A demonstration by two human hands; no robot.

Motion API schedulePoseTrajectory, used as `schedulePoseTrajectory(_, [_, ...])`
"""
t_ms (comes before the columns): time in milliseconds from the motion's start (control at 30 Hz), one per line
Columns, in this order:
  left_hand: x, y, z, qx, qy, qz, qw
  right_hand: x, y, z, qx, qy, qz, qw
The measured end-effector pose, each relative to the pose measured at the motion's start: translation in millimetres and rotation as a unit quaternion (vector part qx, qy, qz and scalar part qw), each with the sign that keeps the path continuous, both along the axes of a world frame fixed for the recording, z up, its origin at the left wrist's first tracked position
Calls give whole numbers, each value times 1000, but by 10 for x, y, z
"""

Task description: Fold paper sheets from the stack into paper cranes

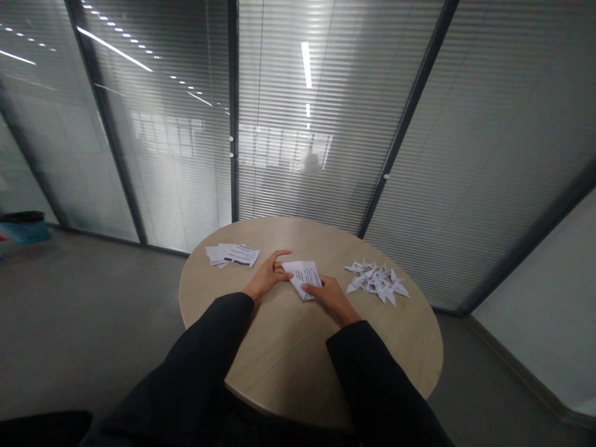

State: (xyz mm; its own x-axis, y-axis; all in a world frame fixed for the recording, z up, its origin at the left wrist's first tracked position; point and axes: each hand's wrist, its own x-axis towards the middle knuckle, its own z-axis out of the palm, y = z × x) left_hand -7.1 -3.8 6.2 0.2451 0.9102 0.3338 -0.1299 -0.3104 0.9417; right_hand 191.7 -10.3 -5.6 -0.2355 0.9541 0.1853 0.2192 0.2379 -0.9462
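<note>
White printed paper [302,277], folded into a rough wedge, sits between my hands on the pale wood table [284,366]. My left hand [266,277] is half open, with the thumb and index finger spread apart and the middle fingertips [279,270] touching the paper's left edge. My right hand [328,297] is more closed, its fingers [311,288] lying across the lower part of the paper and pressing it; I can't see that thumb. Beyond and left of my left hand lies a loose stack of printed sheets [231,254]. Just right of my right hand is a heap of small, pointed folded paper figures [377,282]. Black sleeves [205,347] cover both my forearms.
</note>
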Motion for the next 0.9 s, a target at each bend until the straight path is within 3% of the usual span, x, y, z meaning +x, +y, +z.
schedulePoseTrajectory(100, [11, -25, 11, -9, -9, -13, 1000, -20, -4, -38, -30, 8, 6, 999])
schedulePoseTrajectory(333, [32, -13, -14, -39, -62, 26, 997, -80, -46, -18, -54, 39, -17, 998])
schedulePoseTrajectory(600, [56, 43, -68, -94, -124, 27, 988, -75, -12, -64, -45, 53, -18, 997])
schedulePoseTrajectory(900, [46, 16, -57, -103, -134, 43, 985, -77, -17, -27, -28, 32, 0, 999])
